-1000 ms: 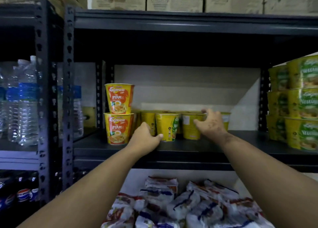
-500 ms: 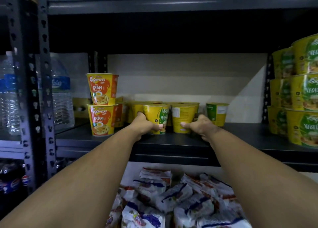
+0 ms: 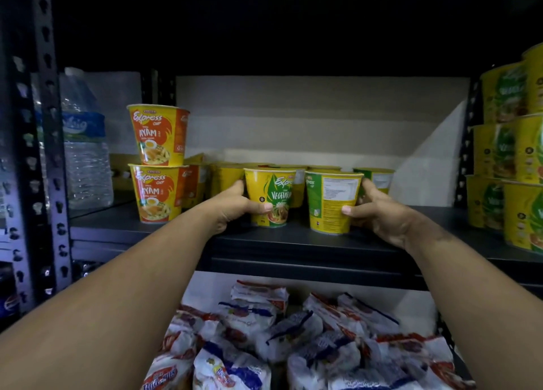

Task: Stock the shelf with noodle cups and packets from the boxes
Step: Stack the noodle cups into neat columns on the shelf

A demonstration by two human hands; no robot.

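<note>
Noodle cups sit on the dark metal shelf (image 3: 293,244), and the person holds two of them near its front edge. The left hand (image 3: 232,210) wraps around a yellow-and-green vegetarian cup (image 3: 271,197), thumb across its front and fingers behind its left side. The right hand (image 3: 379,213) grips a second cup (image 3: 332,201), turned so its printed panel faces out, thumb on its lower front and fingers around its right side. Both cups stand upright on the shelf, just beside each other. Behind them is a row of more yellow cups (image 3: 226,178). To the left, two orange-and-yellow Ayam cups (image 3: 157,166) are stacked one on the other. At the right edge stand stacked vegetarian cups (image 3: 511,154). Noodle packets (image 3: 264,339) lie heaped on the level below. Water bottles (image 3: 85,142) stand in the neighbouring bay to the left.
</note>
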